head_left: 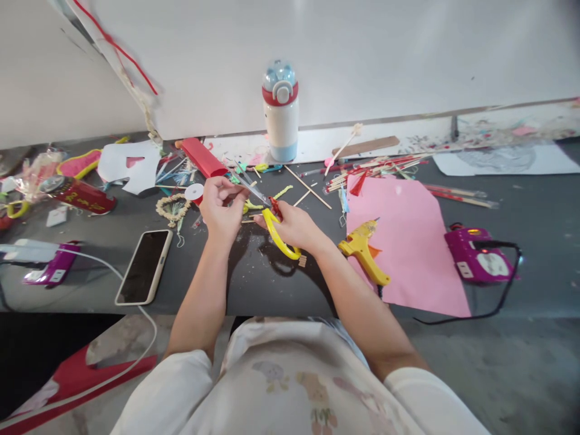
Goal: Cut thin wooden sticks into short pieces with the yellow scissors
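Observation:
My right hand [296, 228] grips yellow-handled scissors [272, 220], whose blades point up and left toward my left hand. My left hand [220, 208] is pinched shut on a small thin piece that I cannot make out, held at the blade tips. Both hands hover over the dark table [254, 284], just in front of a yellow-green cord [272, 198]. A small spool of red ribbon [194, 193] lies beside my left hand.
A yellow glue gun [362, 248] lies on pink paper [408, 241] to the right, with a purple box [475, 257] beyond. A phone [145, 266] lies at left. A water bottle [281, 112], a red box [203, 157] and bamboo sticks [385, 166] sit behind.

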`<state>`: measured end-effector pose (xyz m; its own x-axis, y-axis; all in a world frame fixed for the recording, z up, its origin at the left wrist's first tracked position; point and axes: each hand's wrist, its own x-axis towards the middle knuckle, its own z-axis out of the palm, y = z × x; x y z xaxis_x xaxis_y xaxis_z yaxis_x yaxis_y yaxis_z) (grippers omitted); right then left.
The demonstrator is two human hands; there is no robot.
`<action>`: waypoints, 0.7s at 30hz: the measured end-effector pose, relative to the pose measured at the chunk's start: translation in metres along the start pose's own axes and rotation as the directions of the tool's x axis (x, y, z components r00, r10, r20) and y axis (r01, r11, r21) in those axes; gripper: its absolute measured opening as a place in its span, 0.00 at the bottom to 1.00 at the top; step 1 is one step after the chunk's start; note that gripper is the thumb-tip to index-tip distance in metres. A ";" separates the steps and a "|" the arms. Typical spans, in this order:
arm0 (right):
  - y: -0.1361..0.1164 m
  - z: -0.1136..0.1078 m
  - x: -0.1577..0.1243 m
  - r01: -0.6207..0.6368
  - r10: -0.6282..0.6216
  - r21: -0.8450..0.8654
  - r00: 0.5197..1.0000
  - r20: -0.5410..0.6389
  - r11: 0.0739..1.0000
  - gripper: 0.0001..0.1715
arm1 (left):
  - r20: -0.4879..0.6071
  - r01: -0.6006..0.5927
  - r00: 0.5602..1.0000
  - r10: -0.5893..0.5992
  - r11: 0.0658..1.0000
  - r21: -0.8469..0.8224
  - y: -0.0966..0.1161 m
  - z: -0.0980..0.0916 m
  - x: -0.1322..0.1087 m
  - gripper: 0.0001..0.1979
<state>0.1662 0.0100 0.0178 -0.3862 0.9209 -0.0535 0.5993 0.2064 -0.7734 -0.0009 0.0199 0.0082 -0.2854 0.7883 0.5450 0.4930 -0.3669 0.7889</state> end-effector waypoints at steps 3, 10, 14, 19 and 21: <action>-0.001 0.001 -0.001 0.005 -0.005 -0.003 1.000 0.004 1.000 0.24 | 0.000 -0.013 1.000 0.013 1.000 0.019 0.001 0.000 0.000 0.15; -0.001 0.001 -0.002 -0.002 0.002 -0.018 1.000 0.026 1.000 0.25 | -0.014 -0.039 0.999 0.039 0.999 0.028 0.002 0.000 -0.002 0.15; -0.001 0.002 0.001 -0.002 0.002 -0.035 1.000 0.002 0.999 0.25 | -0.014 -0.035 0.999 0.035 0.999 0.023 0.000 0.000 -0.002 0.15; -0.005 0.005 0.000 -0.024 0.016 -0.114 0.997 -0.075 0.993 0.26 | -0.018 -0.066 0.998 0.065 0.997 -0.050 0.000 0.000 0.000 0.15; -0.006 0.006 0.000 -0.029 0.012 -0.140 0.992 -0.127 0.990 0.27 | -0.003 -0.075 0.997 0.075 0.994 -0.081 0.002 0.001 0.000 0.15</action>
<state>0.1587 0.0064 0.0185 -0.2869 0.9578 0.0184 0.7028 0.2235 -0.6754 0.0008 0.0200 0.0093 -0.2497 0.7573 0.6035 0.4450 -0.4638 0.7661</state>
